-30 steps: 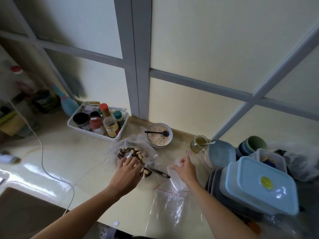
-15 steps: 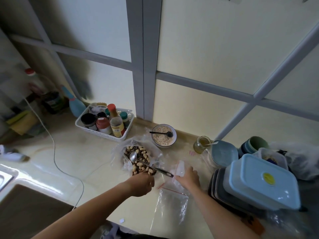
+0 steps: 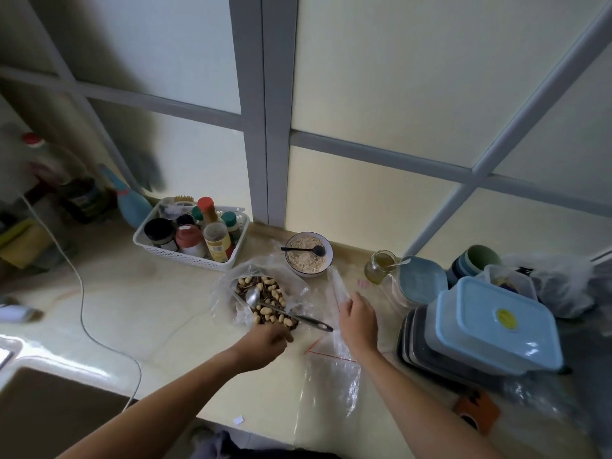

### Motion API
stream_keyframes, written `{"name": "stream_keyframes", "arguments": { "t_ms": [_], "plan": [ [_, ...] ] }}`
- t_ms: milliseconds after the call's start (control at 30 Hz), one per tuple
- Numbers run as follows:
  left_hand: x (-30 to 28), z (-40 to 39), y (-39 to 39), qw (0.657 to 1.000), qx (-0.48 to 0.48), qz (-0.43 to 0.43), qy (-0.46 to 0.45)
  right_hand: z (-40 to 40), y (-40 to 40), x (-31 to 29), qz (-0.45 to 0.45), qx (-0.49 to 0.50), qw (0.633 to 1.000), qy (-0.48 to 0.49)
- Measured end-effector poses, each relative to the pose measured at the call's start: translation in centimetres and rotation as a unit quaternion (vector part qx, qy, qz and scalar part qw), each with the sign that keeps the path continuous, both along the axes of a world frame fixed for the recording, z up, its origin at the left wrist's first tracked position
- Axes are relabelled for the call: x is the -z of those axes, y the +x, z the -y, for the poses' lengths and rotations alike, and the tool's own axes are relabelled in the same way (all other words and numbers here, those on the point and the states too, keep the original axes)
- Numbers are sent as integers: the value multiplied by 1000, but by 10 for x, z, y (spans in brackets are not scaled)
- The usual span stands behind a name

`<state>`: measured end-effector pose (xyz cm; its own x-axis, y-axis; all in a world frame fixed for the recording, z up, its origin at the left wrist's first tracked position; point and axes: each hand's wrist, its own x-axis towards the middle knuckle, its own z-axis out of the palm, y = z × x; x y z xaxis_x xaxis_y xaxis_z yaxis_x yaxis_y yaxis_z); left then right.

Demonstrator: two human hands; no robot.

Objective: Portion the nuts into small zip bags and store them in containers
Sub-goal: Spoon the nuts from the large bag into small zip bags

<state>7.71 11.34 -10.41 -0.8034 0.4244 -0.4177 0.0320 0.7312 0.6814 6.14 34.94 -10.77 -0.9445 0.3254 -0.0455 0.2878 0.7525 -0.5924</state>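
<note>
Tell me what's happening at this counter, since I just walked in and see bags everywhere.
A person is portioning nuts. The left hand is curled at the near edge of the open bag of nuts, where a metal spoon lies across the pile. The right hand holds up a small clear zip bag, which looks empty. Lidded containers are stacked to the right.

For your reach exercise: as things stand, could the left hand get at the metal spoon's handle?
Probably yes. The left hand sits just below the spoon, whose handle end juts out of the nut bag with nothing covering it.
</note>
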Motion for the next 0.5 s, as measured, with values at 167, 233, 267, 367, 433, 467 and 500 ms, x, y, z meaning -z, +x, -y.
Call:
{"name": "stream_keyframes", "arguments": {
  "t_ms": [167, 233, 267, 367, 433, 467, 500],
  "plan": [
    [-33, -7, -11, 922, -226, 159, 273, 43, 7, -24, -31, -129, 986, -98],
    [-42, -3, -15, 905, -251, 154, 309, 60, 15, -23, 1, -160, 981, -108],
    [-44, 0, -16, 909, -260, 134, 298, 68, 18, -21, 17, -167, 980, -108],
    [-43, 14, -18, 901, -310, 114, 282, 88, 28, -21, -8, -124, 989, -78],
    [-45, 24, -18, 885, -331, 133, 299, 100, 31, -27, -79, -101, 990, -63],
    [-46, 29, -18, 878, -339, 140, 307, 105, 31, -30, -112, -113, 986, -56],
    [-46, 34, -18, 871, -344, 148, 318, 110, 31, -33, -127, -135, 982, -45]
  ]
}}
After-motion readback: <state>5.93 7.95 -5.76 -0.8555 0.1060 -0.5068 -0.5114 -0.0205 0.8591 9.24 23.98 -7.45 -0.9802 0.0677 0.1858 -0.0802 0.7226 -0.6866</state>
